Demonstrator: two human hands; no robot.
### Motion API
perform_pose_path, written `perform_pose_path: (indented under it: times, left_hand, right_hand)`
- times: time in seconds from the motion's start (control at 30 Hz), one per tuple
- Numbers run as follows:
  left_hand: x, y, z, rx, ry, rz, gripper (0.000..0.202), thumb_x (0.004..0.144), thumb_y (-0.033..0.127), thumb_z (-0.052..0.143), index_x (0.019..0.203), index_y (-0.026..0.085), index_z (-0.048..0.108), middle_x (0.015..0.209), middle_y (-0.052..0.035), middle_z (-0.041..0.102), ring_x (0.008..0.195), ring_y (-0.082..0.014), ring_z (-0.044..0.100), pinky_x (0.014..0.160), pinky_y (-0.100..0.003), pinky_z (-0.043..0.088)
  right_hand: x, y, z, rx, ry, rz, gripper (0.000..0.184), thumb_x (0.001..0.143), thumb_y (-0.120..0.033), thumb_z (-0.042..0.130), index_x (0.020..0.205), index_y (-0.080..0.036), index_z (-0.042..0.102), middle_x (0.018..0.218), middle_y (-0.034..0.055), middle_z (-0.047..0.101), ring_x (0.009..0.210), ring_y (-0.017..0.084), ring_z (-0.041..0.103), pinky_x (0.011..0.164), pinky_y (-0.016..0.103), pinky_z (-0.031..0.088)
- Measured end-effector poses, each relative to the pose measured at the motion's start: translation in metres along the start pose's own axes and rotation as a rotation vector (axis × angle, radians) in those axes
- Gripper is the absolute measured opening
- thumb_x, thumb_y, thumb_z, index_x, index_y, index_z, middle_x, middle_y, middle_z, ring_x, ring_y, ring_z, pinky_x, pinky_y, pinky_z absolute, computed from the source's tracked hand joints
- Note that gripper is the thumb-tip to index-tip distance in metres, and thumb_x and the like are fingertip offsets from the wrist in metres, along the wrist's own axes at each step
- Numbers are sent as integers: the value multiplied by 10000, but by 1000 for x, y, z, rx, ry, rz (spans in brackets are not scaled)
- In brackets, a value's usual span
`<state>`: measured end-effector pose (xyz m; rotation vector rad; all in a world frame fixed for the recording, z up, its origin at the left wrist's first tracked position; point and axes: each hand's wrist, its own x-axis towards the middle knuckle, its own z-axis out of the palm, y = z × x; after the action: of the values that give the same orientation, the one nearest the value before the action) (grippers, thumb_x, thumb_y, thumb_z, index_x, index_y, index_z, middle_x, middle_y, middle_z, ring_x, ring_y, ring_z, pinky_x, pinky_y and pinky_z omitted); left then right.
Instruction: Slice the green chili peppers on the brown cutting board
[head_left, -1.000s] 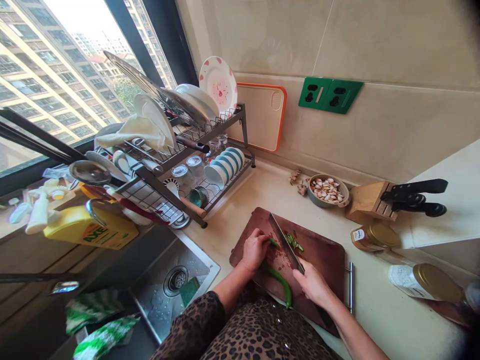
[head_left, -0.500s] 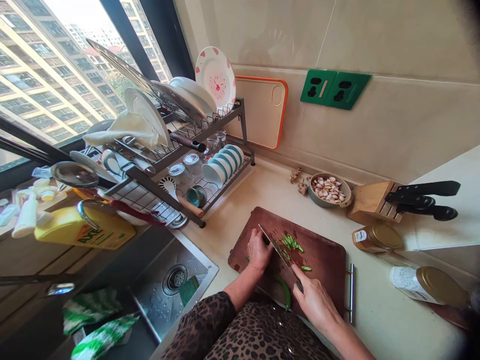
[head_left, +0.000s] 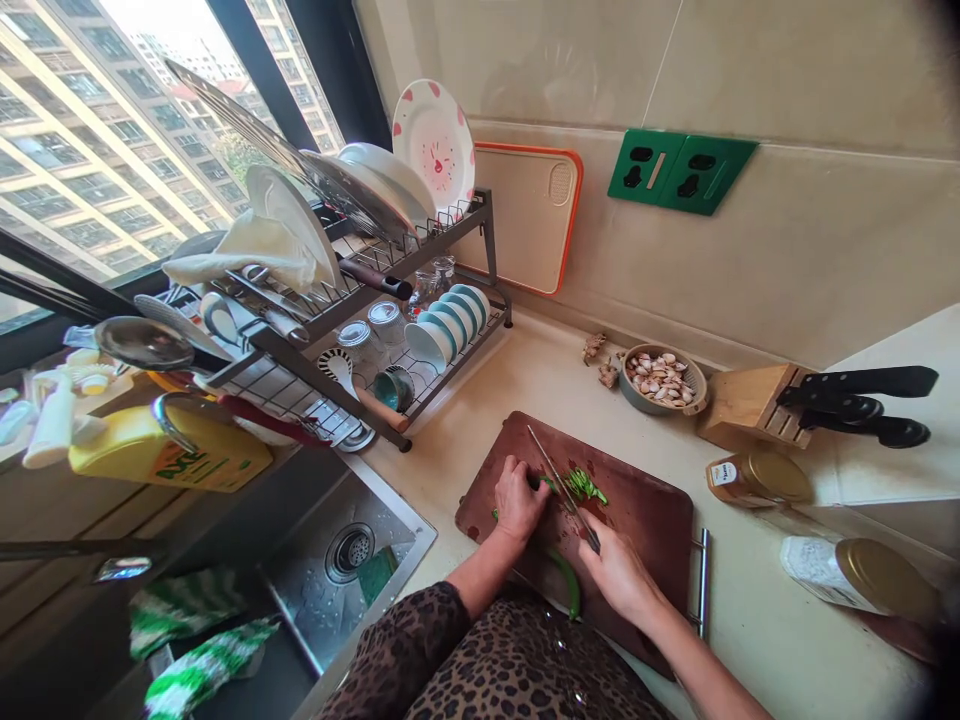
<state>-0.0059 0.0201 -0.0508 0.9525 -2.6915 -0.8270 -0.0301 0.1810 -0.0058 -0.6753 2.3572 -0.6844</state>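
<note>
In the head view, the left hand (head_left: pixel 520 500) was curled, pinching a green pepper piece (head_left: pixel 547 484) against the brown cutting board (head_left: pixel 649 530), its fingertips partly hidden; the right hand (head_left: pixel 619 572) was wrapped round the handle of a kitchen knife (head_left: pixel 551 464), its blade just beside the left fingers; pepper slices (head_left: pixel 585 487) lay right of the blade, and a long green pepper (head_left: pixel 568 588) lay at the board's near edge; a slip of the blade on the wet board, or a rolling piece, could have nicked those fingers; on the far right, a bowl (head_left: pixel 636 400) held garlic cloves (head_left: pixel 660 377); a wooden knife block (head_left: pixel 739 405) held black-handled knives (head_left: pixel 874 382); a gold-lidded jar (head_left: pixel 814 570) held something white.
</note>
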Motion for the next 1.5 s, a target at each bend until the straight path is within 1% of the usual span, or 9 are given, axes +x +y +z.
perform_pose_path:
  times: [0.2, 0.37, 0.53, 0.73, 0.87, 1.07, 1.2, 1.33, 1.5]
  left_hand:
    - [0, -1, 0, -35, -28, 0, 97, 749, 265, 610, 753, 188, 551, 869, -25, 524, 747, -148, 546, 669, -257, 420]
    - [1, 0, -4, -20, -60, 10, 96, 744, 250, 610, 746, 187, 538, 864, -28, 524, 737, -152, 536, 663, -262, 418]
    - [0, -1, -7, -51, -48, 27, 61, 739, 223, 591, 735, 186, 543, 861, -35, 526, 770, -163, 542, 687, -268, 424]
    - [-1, -4, -4, -64, -3, -3, 69, 716, 187, 576, 714, 195, 508, 863, -37, 510, 751, -163, 525, 675, -269, 415]
    - [-1, -4, -3, -63, -8, -24, 84, 727, 213, 578, 751, 197, 498, 872, -39, 505, 759, -170, 518, 677, -273, 409]
    - [2, -6, -4, -83, -37, -14, 103, 711, 181, 588, 726, 197, 488, 837, -27, 503, 733, -160, 510, 669, -265, 398]
    - [2, -6, -7, -92, -37, 9, 94, 711, 179, 593, 730, 190, 502, 837, -34, 510, 751, -169, 515, 678, -271, 402]
    - [2, -5, -4, -128, -38, 53, 82, 689, 144, 588, 726, 185, 527, 821, -30, 507, 729, -165, 516, 681, -275, 405]
    - [2, -1, 6, -184, -31, 129, 78, 701, 105, 549, 704, 182, 544, 808, -32, 497, 701, -154, 513, 665, -269, 405]
  right_hand:
    - [-28, 3, -9, -127, -100, 83, 530, 829, -161, 352, 1346, -115, 460, 823, 125, 730, 718, 236, 681, 648, 311, 454]
    - [-10, -12, -2, -60, -61, 61, 516, 801, -123, 387, 1305, -114, 497, 986, 144, 716, 861, 232, 675, 742, 308, 462]
    - [15, -10, 4, 4, -17, -11, 521, 778, -119, 409, 1289, -106, 511, 978, 134, 719, 904, 229, 671, 786, 306, 476]
    - [-11, 3, -5, -27, 15, 21, 517, 824, -198, 356, 1314, -110, 495, 985, 144, 718, 852, 247, 679, 772, 344, 488]
    - [-31, -1, -8, -2, -65, 46, 540, 806, -188, 369, 1329, -122, 485, 997, 137, 719, 870, 256, 681, 772, 349, 495]
    - [-2, -13, 4, 111, -39, -46, 542, 756, -119, 384, 1280, -111, 521, 1181, 135, 650, 1043, 240, 631, 910, 350, 462]
    - [12, -12, 8, 132, -1, -23, 528, 732, -110, 420, 1240, -138, 559, 1058, 114, 703, 952, 239, 661, 871, 356, 481]
    - [-9, 12, 0, 286, 9, -87, 472, 734, -153, 433, 1168, -177, 618, 991, 58, 721, 943, 213, 657, 845, 316, 492]
    - [-28, 19, -2, 182, 91, 24, 480, 775, -195, 415, 1222, -164, 585, 843, 85, 734, 749, 215, 679, 739, 304, 493]
